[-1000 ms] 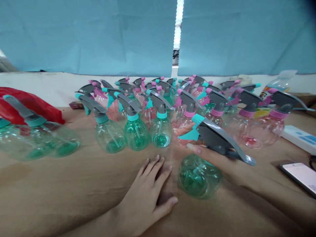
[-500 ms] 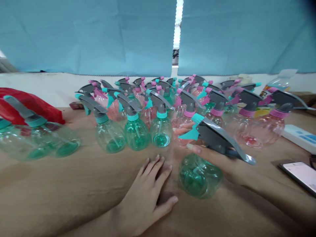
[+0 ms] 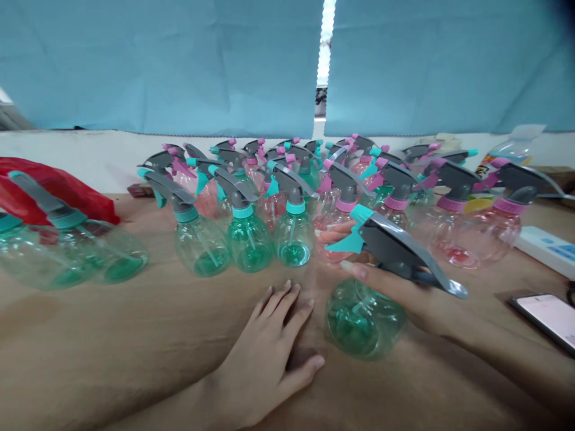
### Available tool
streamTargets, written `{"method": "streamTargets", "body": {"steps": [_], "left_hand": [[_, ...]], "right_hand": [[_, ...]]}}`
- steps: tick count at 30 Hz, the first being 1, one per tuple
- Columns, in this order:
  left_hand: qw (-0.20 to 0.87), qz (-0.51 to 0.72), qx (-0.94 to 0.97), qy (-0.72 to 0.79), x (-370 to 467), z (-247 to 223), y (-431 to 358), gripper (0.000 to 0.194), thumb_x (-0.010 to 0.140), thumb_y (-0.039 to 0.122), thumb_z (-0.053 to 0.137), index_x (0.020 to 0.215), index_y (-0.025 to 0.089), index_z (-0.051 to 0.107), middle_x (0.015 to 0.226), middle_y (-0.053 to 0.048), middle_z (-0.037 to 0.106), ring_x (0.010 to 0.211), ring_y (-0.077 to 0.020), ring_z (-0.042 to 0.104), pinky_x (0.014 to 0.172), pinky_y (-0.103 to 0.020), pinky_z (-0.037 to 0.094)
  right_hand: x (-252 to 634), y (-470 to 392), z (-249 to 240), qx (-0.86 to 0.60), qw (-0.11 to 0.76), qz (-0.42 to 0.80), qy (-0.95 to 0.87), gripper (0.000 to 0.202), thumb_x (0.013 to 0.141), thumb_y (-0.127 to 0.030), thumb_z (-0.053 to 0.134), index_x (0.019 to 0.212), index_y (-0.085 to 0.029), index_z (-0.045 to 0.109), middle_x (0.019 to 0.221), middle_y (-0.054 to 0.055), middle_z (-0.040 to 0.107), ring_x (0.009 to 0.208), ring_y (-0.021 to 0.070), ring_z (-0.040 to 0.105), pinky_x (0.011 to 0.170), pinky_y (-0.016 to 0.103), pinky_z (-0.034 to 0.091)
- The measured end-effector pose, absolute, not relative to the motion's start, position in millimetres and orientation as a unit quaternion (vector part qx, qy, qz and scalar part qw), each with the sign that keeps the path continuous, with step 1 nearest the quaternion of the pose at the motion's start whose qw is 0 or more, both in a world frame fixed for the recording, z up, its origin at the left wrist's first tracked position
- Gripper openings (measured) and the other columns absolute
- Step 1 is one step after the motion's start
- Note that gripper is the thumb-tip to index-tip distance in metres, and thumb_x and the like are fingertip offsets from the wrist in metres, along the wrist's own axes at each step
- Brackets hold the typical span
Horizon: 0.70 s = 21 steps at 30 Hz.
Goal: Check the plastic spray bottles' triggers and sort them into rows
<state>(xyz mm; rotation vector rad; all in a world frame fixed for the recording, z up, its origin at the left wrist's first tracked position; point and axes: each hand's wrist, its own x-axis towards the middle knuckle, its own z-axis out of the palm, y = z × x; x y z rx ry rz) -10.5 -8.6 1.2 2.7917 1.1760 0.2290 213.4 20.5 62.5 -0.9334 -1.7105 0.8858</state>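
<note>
1. right hand (image 3: 404,293) holds the green bottle (image 3: 366,326) by its neck, tilted.
2. left hand (image 3: 265,347) lies palm down on the table (image 3: 135,335), fingers loosely spread.
3. green bottle is right of it, nearer than the other bottles (image 3: 249,245).

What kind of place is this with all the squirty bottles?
Maybe a small workroom, though I can't be sure: many similar spray bottles crowd a brown table, with blue cloth hanging behind.
</note>
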Motion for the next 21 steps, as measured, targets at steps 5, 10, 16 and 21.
{"method": "streamTargets", "body": {"steps": [5, 10, 16, 21], "left_hand": [[0.056, 0.081, 0.917, 0.386, -10.5, 0.9, -9.0, 0.062, 0.091, 0.050, 0.052, 0.140, 0.015, 0.040, 0.149, -0.015, 0.035, 0.137, -0.0320, 0.029, 0.107, -0.053, 0.030], [0.054, 0.082, 0.918, 0.383, -10.7, 0.6, -8.6, 0.062, 0.091, 0.051, 0.051, 0.140, 0.015, 0.040, 0.148, -0.015, 0.036, 0.137, -0.0317, 0.030, 0.108, -0.052, 0.029], [0.050, 0.079, 0.921, 0.379, -10.2, 0.4, -7.9, 0.062, 0.092, 0.051, 0.050, 0.141, 0.013, 0.039, 0.148, -0.017, 0.035, 0.137, -0.0330, 0.030, 0.106, -0.055, 0.030], [0.055, 0.074, 0.919, 0.384, -10.2, 1.5, -8.1, 0.062, 0.092, 0.049, 0.051, 0.141, 0.014, 0.039, 0.148, -0.016, 0.034, 0.137, -0.0320, 0.028, 0.107, -0.054, 0.030]], "right_hand": [[214.0, 20.9, 60.4, -0.378, 0.479, 0.358, -0.707, 0.035, 0.081, -0.030, 0.064, 0.116, -0.030, 0.063, 0.093, 0.001, 0.073, 0.091, 0.0198, 0.068, 0.086, 0.033, 0.053], [213.5, 20.4, 60.7, -0.377, 0.472, 0.389, -0.695, 0.038, 0.081, -0.031, 0.064, 0.119, -0.032, 0.061, 0.118, 0.001, 0.066, 0.098, 0.0202, 0.066, 0.088, 0.034, 0.053], [214.8, 20.2, 60.0, -0.390, 0.474, 0.343, -0.711, 0.009, 0.081, -0.031, 0.063, 0.088, -0.030, 0.070, 0.086, -0.001, 0.072, 0.083, 0.0180, 0.067, 0.076, 0.030, 0.054], [214.1, 19.5, 62.6, -0.387, 0.475, 0.339, -0.714, 0.009, 0.080, -0.031, 0.064, 0.087, -0.030, 0.070, 0.084, -0.001, 0.071, 0.089, 0.0197, 0.066, 0.083, 0.032, 0.053]]}}
